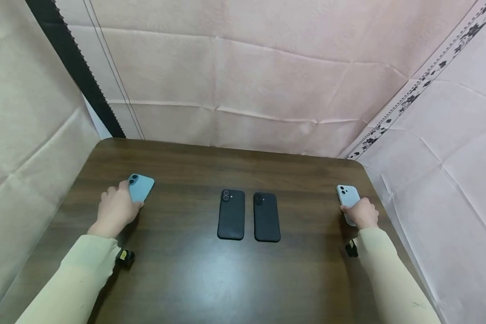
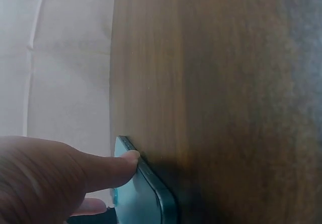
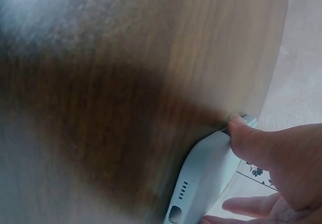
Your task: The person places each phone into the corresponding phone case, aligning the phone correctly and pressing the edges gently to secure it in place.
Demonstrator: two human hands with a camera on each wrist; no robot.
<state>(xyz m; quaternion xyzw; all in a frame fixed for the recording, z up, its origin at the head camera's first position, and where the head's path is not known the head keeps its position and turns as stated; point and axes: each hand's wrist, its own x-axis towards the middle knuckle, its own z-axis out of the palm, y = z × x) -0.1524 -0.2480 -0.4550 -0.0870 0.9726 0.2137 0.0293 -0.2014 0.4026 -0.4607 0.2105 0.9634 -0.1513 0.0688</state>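
Note:
My left hand (image 1: 115, 209) grips a light blue smartphone (image 1: 142, 186) across its sides at the table's left. In the left wrist view, the thumb (image 2: 108, 172) presses on the edge of that smartphone (image 2: 137, 201). Over at the right, my right hand (image 1: 363, 213) holds a pale blue smartphone (image 1: 349, 195) with its camera side up. The right wrist view has the thumb (image 3: 254, 142) along one side of this smartphone (image 3: 209, 166), whose port end faces the camera. Whether either smartphone touches the table cannot be told.
Two black smartphones (image 1: 231, 218) lie side by side mid-table, backs up, with a narrow gap between them. They rest on a dark wooden table (image 1: 178, 270). Pale cloth (image 1: 267, 90) hangs behind the table and along both sides.

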